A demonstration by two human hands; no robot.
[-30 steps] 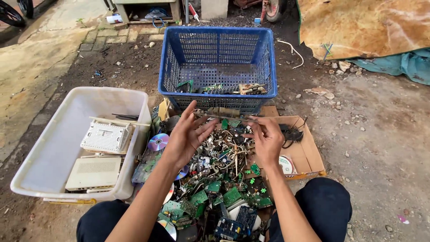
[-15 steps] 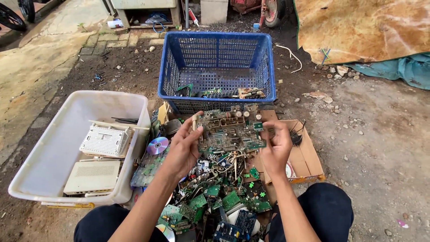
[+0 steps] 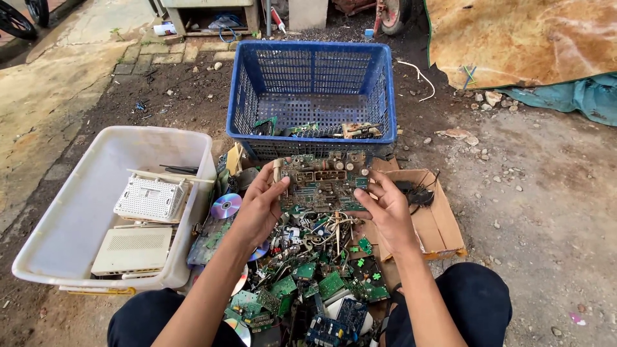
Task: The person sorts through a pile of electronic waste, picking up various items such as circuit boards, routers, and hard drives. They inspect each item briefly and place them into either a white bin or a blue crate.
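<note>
Both my hands hold up a large green circuit board (image 3: pixel 321 183) studded with components, level in front of me. My left hand (image 3: pixel 260 207) grips its left edge and my right hand (image 3: pixel 385 211) grips its right edge. Below the board lies a heap of small green and blue circuit boards (image 3: pixel 315 283) between my knees. Just beyond the board stands a blue plastic crate (image 3: pixel 315 96) with a few boards on its bottom.
A white plastic tub (image 3: pixel 83 212) at my left holds two white router-like boxes (image 3: pixel 151 199). Shiny discs (image 3: pixel 226 205) lie beside the heap. A flattened cardboard box (image 3: pixel 437 218) with black cables lies at the right. Bare dirt ground and a brown tarp (image 3: pixel 533 38) lie beyond.
My hands closed on the large circuit board in the heap and lifted it up toward the blue crate.
</note>
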